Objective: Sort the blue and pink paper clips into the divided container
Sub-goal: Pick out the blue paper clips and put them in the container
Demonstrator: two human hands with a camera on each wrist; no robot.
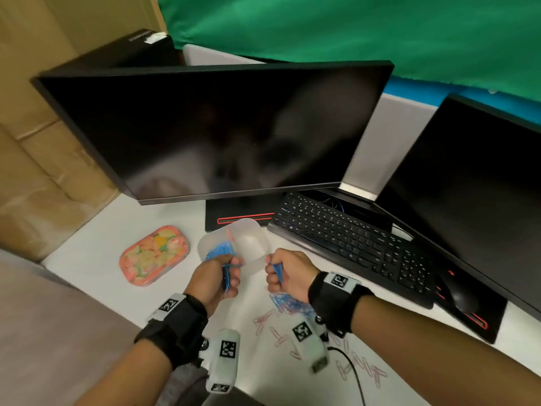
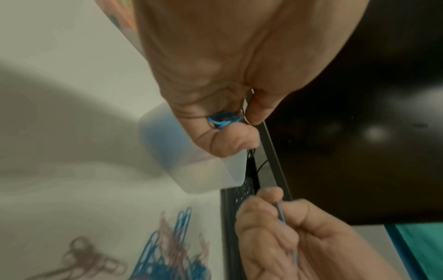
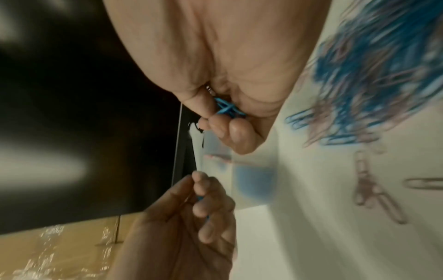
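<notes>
Monitors: the big one (image 1: 216, 127) is dark, and the second (image 1: 474, 183) runs off the right edge. Both wrist views are smeared with blur. Keyboard (image 1: 351, 238) legends are too small to read, and no brand shows anywhere; the wrist straps carry only square black-and-white marker tags.

A pink lid (image 1: 154, 254) with a fruit-like print lies left of the container (image 1: 247, 230), a translucent tub just in front of the monitor base. Its long axis runs from near left to far right, and a divider crosses it. The left compartment holds blue clips (image 1: 218, 249); the right one looks bare, though its near wall is hidden behind the hands.

Left hand (image 1: 218, 278) hovers at the tub's near edge, fingers clenched round a bunch of blue clips (image 1: 227, 275) standing roughly on end. Right hand (image 1: 288, 272) is level with it, a little apart, thumb and curled fingers pinching a few blue clips (image 1: 277, 271) that slant down toward the wrist. How many each hand holds cannot be counted.

A mixed pile (image 1: 288, 304) of blue and pink clips lies on the desk (image 1: 96, 259), partly under the right wrist. Loose pink clips (image 1: 275, 335) are scattered nearer, pointing every way.
</notes>
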